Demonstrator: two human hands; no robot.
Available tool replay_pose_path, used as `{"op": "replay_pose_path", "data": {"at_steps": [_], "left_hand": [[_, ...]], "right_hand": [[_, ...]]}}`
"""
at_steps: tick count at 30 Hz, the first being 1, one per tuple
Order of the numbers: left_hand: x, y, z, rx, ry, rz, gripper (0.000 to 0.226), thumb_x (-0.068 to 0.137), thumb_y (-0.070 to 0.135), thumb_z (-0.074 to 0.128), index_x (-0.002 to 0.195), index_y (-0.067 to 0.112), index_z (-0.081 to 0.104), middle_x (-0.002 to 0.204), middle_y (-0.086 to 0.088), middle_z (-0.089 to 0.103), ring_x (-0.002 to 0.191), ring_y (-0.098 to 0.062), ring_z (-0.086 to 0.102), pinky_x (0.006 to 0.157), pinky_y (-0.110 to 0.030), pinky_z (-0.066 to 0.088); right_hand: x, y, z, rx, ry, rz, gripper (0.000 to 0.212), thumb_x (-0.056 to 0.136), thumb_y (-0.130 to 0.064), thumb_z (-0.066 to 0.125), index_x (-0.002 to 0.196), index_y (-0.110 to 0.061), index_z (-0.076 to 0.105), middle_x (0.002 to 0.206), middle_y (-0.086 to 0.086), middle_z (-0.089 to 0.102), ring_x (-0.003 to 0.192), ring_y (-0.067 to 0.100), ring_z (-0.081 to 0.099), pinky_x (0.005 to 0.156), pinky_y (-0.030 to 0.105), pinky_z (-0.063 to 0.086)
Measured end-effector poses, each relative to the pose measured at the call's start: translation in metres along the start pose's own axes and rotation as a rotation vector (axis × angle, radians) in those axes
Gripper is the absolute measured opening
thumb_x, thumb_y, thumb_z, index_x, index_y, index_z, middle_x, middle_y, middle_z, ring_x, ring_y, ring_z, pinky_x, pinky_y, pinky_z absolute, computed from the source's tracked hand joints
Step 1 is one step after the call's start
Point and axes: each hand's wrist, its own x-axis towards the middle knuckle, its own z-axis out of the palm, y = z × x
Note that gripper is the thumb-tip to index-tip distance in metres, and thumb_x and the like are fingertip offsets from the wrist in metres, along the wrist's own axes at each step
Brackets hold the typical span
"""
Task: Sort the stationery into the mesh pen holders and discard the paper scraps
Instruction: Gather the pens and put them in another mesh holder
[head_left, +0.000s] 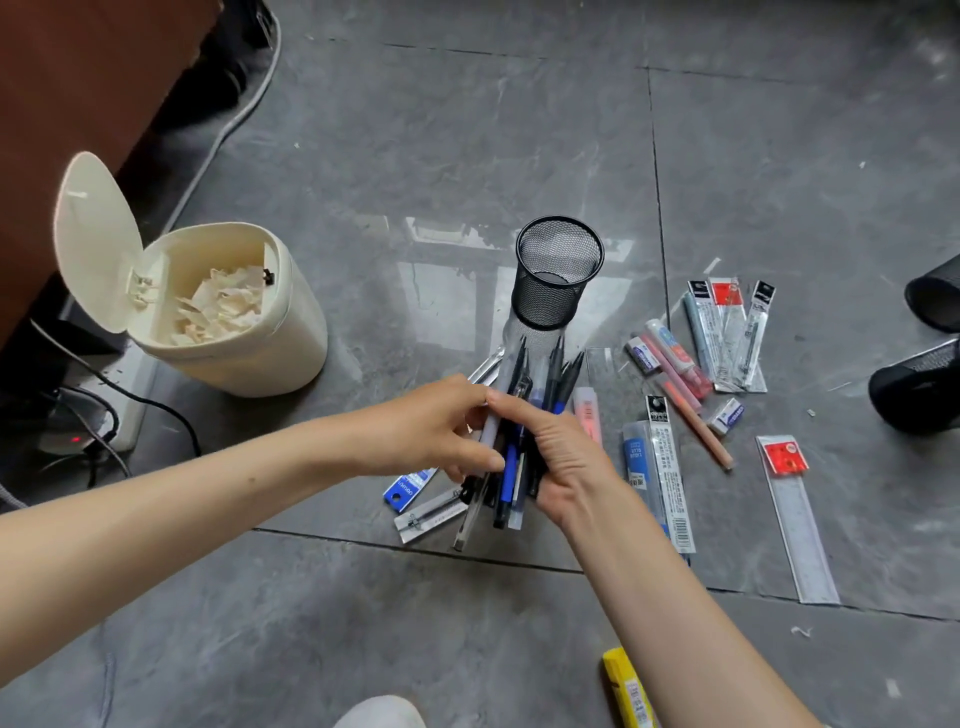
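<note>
1. Standing at the far left on the glossy grey tiled floor (415, 130) is one rounded cream plastic bin (249, 358). Its oval lid is flipped up, and crumpled white paper scraps (223, 306) lie inside.
2. The left hand (431, 426) has its fingers and thumb curled, pinching a bundle of pens (510, 465) from the left side.
3. The bundle is made of slim plastic barrels in black, blue and clear. They overlap too much to count.
4. The right hand (566, 462) wraps its fingers round the same bundle, with the index finger laid across it.
5. One black wire mesh pen holder (553, 280), a cylinder, stands upright just beyond the pen tips.
6. Further right, two white erasers (640, 355), one wooden pencil (696, 423) and one clear ruler (797, 525) in a red-labelled sleeve lie flat.
7. Two more black mesh holders (919, 387) sit at the right edge, partly cut off.
</note>
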Motion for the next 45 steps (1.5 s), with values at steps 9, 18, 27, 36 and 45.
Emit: {"op": "replay_pose_path", "data": {"at_steps": [9,18,27,36,45], "left_hand": [[0.036,0.006,-0.025,-0.174,0.258,-0.002,0.024,0.093,0.01,0.055,0.116,0.013,0.056,0.074,-0.002,0.057,0.056,-0.008,0.061,0.053,-0.02,0.05],[0.093,0.009,-0.053,0.336,0.273,-0.035,0.066,0.093,0.01,0.049,0.148,0.029,0.018,0.126,-0.011,0.048,0.093,-0.022,0.054,0.075,-0.021,0.039],[0.125,-0.004,-0.055,0.484,0.254,-0.016,0.052,0.094,0.008,0.039,0.142,0.024,0.033,0.125,-0.007,0.039,0.11,-0.025,0.052,0.1,-0.034,0.039],[0.128,-0.012,-0.05,0.334,0.382,0.08,0.052,0.093,0.006,0.041,0.142,0.024,0.037,0.118,-0.004,0.043,0.106,-0.017,0.054,0.094,-0.025,0.039],[0.131,-0.012,-0.045,0.293,0.401,0.091,0.058,0.091,0.017,0.052,0.144,0.03,0.031,0.111,0.003,0.042,0.099,-0.013,0.057,0.089,-0.029,0.044]], "right_hand": [[0.013,-0.05,0.008,-0.017,0.086,-0.153,0.009,0.075,0.006,0.062,0.07,-0.001,0.061,0.063,0.012,0.057,0.052,0.019,0.056,0.059,0.029,0.055],[0.032,-0.127,0.019,-0.051,0.3,-0.479,0.014,0.071,0.007,0.062,0.063,-0.004,0.056,0.055,0.008,0.054,0.042,0.015,0.051,0.047,0.02,0.045],[0.045,-0.172,0.042,0.048,0.466,-0.833,0.024,0.067,0.012,0.057,0.08,-0.003,0.043,0.049,0.004,0.043,0.026,0.013,0.044,0.036,0.015,0.035],[0.095,-0.155,0.045,-0.054,0.717,-1.079,0.035,0.064,0.004,0.064,0.072,-0.019,0.04,0.052,-0.012,0.041,0.047,0.008,0.039,0.056,0.028,0.042],[0.116,-0.127,0.032,-0.323,0.683,-1.092,0.035,0.069,-0.006,0.067,0.071,-0.024,0.037,0.051,-0.008,0.04,0.052,0.02,0.044,0.058,0.034,0.045]]}}
